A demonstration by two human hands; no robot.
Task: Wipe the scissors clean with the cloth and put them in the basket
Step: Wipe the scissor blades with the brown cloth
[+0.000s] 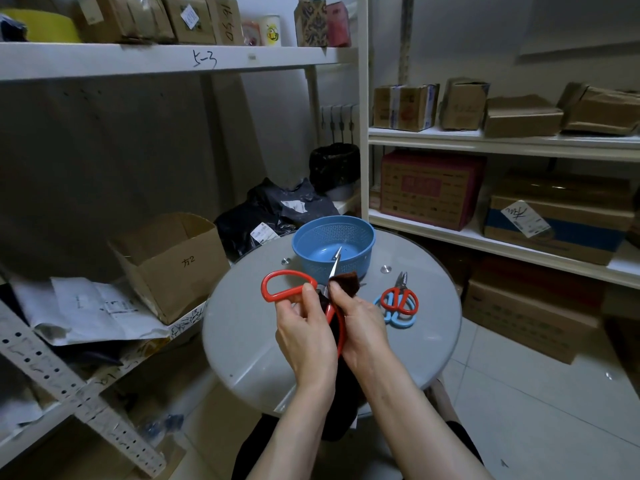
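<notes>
left hand point(304, 337) grips scissors point(287, 293) by red loop handle | right hand point(360, 323) pinches fuzzy brown cloth point(346, 280) against steel blade

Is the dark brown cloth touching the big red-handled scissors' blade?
Touching. Head view: the right hand pinches the dark brown cloth around the blade of the big red-handled scissors.

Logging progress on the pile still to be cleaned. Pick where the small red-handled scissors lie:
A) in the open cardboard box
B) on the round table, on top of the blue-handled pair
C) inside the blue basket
B: the small red-handled scissors lie on the round table, right of the blue basket, overlapping the blue-handled scissors.
</notes>
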